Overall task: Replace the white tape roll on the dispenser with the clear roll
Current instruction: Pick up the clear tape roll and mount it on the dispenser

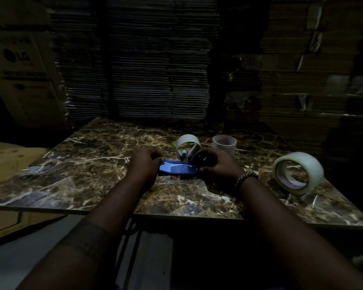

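Observation:
A blue tape dispenser lies on the marble table between my hands. The white tape roll stands on edge at its far end, on the dispenser's wheel. My left hand grips the dispenser's left end. My right hand is closed around its dark right end. The clear roll rests on its side near the table's right edge, apart from both hands.
Another pale tape roll stands behind my right hand. A small green and red sticker lies behind the white roll. Stacked cardboard rises beyond the table, and an LG box stands at left. The scene is very dim.

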`<act>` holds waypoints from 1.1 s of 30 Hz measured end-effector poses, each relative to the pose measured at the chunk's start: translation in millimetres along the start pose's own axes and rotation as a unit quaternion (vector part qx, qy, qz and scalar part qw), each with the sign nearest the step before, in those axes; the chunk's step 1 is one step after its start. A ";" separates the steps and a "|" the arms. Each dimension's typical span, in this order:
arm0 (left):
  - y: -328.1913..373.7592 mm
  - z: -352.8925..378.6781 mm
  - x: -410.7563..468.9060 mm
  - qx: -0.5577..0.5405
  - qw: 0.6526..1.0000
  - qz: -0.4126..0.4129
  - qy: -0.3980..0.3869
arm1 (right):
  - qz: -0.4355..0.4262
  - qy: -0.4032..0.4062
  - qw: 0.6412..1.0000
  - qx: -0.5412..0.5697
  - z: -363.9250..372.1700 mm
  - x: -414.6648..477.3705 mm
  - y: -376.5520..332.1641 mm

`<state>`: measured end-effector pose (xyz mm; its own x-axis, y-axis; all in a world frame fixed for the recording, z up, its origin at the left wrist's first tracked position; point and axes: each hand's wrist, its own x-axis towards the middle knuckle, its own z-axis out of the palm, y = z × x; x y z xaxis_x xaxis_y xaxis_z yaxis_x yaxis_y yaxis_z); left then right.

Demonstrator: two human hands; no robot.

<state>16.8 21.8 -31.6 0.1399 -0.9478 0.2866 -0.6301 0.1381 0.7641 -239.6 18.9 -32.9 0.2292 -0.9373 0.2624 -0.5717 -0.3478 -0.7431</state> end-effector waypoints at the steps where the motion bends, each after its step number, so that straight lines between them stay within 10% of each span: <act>1: -0.4 0.4 0.8 -0.002 1.000 -0.001 0.001 | 0.000 0.001 1.000 0.003 0.1 0.0 -0.1; 33: 1.2 0.4 1.6 -0.002 1.000 0.013 0.004 | 0.009 0.013 0.999 -0.032 -0.8 -6.1 -14.6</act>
<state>16.0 20.3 -30.4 0.1303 -0.9417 0.3103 -0.6306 0.1628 0.7588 -233.3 29.7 -23.2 0.1984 -0.9434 0.2657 -0.6243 -0.3306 -0.7078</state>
